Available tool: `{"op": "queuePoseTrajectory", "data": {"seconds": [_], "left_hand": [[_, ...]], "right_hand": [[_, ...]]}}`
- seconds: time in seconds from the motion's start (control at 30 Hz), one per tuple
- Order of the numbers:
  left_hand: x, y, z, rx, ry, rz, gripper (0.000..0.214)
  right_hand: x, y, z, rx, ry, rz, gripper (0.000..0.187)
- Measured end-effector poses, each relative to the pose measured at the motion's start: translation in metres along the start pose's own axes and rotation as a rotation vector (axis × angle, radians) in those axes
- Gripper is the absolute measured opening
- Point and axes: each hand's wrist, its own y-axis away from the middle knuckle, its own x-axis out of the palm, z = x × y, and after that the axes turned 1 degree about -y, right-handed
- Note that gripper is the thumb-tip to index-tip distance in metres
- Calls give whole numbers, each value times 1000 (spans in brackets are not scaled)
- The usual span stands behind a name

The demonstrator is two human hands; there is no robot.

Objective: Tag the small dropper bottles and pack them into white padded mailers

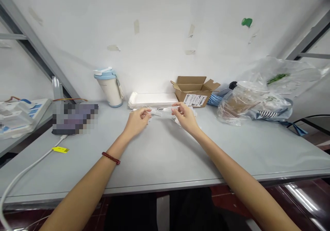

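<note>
Both my arms reach out over a grey table (pixel 160 155). My left hand (pixel 138 120), with a red bead bracelet on its wrist, pinches one end of a thin white piece (pixel 162 112) that looks like a white face mask or folded cloth. My right hand (pixel 185 116) pinches the other end, fingers closed on it. The piece is stretched between the two hands just above the table. Right behind it lies a flat stack of white trays or packets (pixel 152 99).
A blue-lidded white bottle (pixel 109 86) stands at the back left. An open cardboard box (pixel 194 90) sits at the back, with clear plastic bags (pixel 255 100) to its right. A white cable with a yellow tag (pixel 60 149) runs along the left edge.
</note>
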Motion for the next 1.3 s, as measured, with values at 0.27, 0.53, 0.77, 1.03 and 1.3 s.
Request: {"op": "queuePoseTrajectory", "data": {"seconds": [0.27, 0.53, 0.77, 1.03, 1.3], "left_hand": [[3, -1, -2, -169, 335, 180, 44], [0, 1, -5, -217, 410, 223, 31], [-5, 1, -7, -274, 590, 199, 30], [-7, 2, -8, -277, 671, 221, 28], [-8, 3, -9, -258, 658, 248, 27]], "right_hand": [[6, 6, 10, 62, -150, 7, 28], [5, 6, 10, 82, -192, 8, 29], [2, 7, 14, 155, -325, 76, 29], [8, 8, 12, 142, -372, 74, 30], [6, 8, 13, 165, -393, 88, 30]]}}
